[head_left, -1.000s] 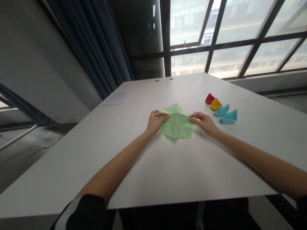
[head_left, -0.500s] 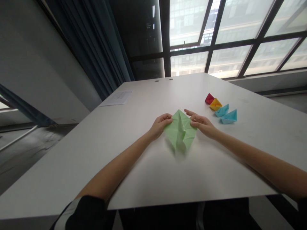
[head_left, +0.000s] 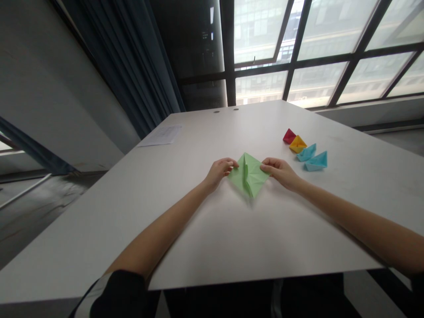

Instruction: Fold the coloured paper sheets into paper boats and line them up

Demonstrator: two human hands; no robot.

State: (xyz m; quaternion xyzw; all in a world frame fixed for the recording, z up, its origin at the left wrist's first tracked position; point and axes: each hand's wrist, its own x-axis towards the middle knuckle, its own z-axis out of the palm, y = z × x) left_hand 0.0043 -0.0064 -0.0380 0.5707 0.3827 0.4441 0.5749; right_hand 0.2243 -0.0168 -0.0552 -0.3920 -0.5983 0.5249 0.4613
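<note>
A light green folded paper [head_left: 256,175], diamond-shaped with a raised fold down its middle, is between my hands over the white table. Its left corner is pinched by the fingers of my left hand [head_left: 218,172]. My right hand [head_left: 281,171] grips the right corner, thumb on top. The lower tip of the paper points toward me and is slightly blurred.
Right of my hands, folded paper boats stand in a slanting row: a red one [head_left: 289,136], a yellow one [head_left: 298,144] and two blue ones [head_left: 306,153]. Printed sheets [head_left: 160,136] lie at the table's [head_left: 198,247] far left edge.
The green paper has drawn together into a flatter, more compact diamond, its lower tip now farther from me. The raised fingers of my right hand have come down onto its corner.
</note>
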